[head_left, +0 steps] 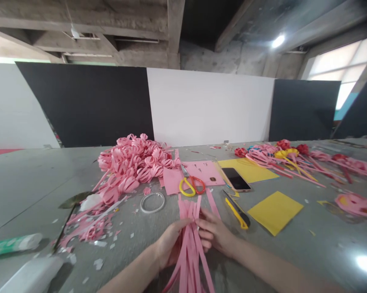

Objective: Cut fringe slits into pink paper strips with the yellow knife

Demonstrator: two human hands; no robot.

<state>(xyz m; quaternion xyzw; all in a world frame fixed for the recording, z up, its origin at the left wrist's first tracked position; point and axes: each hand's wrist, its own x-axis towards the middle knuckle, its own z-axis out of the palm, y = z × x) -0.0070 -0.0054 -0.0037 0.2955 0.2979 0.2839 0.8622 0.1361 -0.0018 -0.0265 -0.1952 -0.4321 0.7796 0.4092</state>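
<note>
A bundle of long pink paper strips (189, 256) runs down toward me at the front of the grey surface. My left hand (172, 242) is closed around its left side, the thumb lying across the strips. From the right, my right hand (213, 232) grips the same bundle with curled fingers. Just beyond the strips lie scissors (192, 186) with one yellow and one red handle, partly over pink paper sheets (203, 171). A roll of clear tape (152, 202) rests flat to the left. On the right is a yellow and black utility knife (236, 209).
A heap of curled pink paper strips (134, 158) stands at the back left. A phone (236, 179), a yellow paper sheet (276, 213) and several paper flowers (265, 151) lie to the right. Paper scraps, a green and white tube (15, 244) and a white box (33, 276) are at left.
</note>
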